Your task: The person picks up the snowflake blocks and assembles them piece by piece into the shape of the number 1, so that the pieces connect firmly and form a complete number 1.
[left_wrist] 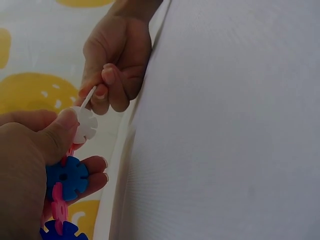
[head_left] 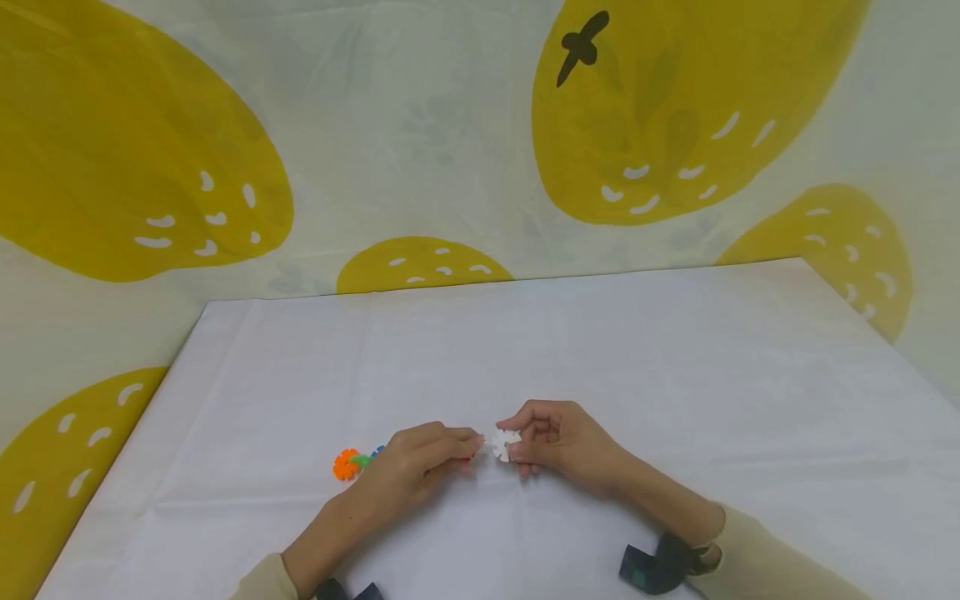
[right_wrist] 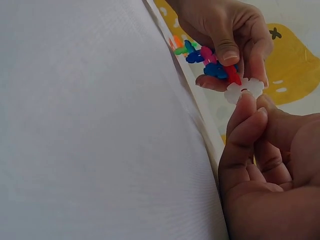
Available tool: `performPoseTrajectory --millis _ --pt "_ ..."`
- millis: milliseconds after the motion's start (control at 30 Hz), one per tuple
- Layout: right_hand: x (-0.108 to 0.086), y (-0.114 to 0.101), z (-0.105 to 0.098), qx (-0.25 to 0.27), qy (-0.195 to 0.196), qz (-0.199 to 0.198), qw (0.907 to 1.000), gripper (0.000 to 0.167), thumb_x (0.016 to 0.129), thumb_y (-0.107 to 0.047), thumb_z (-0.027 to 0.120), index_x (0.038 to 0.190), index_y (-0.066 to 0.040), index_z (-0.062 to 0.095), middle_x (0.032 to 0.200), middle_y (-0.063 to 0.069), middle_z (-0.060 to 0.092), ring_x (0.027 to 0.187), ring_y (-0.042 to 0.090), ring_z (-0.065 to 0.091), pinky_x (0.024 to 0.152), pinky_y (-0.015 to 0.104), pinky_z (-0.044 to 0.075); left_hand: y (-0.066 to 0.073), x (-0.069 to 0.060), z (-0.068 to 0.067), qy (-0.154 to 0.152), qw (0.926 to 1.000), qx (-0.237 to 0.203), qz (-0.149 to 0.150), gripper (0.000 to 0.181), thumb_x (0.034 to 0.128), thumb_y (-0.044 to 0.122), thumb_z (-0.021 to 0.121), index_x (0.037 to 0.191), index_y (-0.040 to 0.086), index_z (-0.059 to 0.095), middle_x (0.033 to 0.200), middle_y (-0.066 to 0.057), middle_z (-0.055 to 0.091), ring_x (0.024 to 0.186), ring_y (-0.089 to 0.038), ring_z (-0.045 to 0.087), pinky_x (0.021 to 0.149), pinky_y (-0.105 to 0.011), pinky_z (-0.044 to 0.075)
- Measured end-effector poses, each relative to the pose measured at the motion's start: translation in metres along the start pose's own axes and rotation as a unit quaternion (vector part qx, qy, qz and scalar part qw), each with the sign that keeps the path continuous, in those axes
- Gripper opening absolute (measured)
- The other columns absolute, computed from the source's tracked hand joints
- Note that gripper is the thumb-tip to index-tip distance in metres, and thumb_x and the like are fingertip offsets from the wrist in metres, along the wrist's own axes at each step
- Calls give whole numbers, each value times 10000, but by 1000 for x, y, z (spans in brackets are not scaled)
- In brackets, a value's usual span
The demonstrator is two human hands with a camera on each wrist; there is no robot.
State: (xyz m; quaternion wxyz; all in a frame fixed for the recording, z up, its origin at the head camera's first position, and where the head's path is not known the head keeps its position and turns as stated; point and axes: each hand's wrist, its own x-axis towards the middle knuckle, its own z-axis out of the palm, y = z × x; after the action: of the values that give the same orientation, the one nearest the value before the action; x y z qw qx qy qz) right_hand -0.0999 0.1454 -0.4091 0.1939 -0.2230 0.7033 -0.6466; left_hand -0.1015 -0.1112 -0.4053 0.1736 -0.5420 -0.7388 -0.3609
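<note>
My left hand [head_left: 412, 462] pinches the end of a chain of notched plastic snowflake discs. An orange disc [head_left: 347, 465] forms the chain's far end; green, blue and pink ones follow, then a light blue disc [left_wrist: 75, 177] and a red disc [right_wrist: 232, 75]. Under the left thumb in the left wrist view lies a white disc [left_wrist: 86, 126]. Between thumb and fingertips my right hand [head_left: 566, 442] pinches another white disc [head_left: 504, 445], turned edge-on to the left hand's white one. Their edges meet or nearly meet; whether the notches interlock I cannot tell.
A white cloth covers the table [head_left: 637, 350] beneath both hands. Behind it hangs a pale curtain [head_left: 420, 142] with large yellow fruit shapes. A dark strap [head_left: 660, 565] sits by the right wrist.
</note>
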Motion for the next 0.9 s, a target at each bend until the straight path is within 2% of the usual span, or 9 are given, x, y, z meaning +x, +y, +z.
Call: performPoseTrajectory --millis 267,633,900 --pt "0 2 0 -106 17 -121 9999 297 873 -94 696 1141 13 625 742 145 628 661 293 661 612 297 545 0 -1 2 2 10000 97 -10 240 843 -16 695 1082 -7 683 1064 -56 681 987 -178 655 853 -238 501" --pt "-1 3 3 -165 103 -101 9998 289 872 -76 694 1137 16 627 735 148 625 657 290 663 609 289 542 1 -2 3 6 9999 135 30 339 746 -65 746 1073 -2 683 1062 -57 678 971 -171 655 844 -227 502" --pt "-2 4 4 -158 117 -99 9998 279 872 -92 696 1128 2 634 734 140 628 658 295 664 602 287 537 2 -3 4 16 9998 157 96 343 737 -78 743 1064 6 679 1059 -60 683 941 -158 654 832 -216 503"
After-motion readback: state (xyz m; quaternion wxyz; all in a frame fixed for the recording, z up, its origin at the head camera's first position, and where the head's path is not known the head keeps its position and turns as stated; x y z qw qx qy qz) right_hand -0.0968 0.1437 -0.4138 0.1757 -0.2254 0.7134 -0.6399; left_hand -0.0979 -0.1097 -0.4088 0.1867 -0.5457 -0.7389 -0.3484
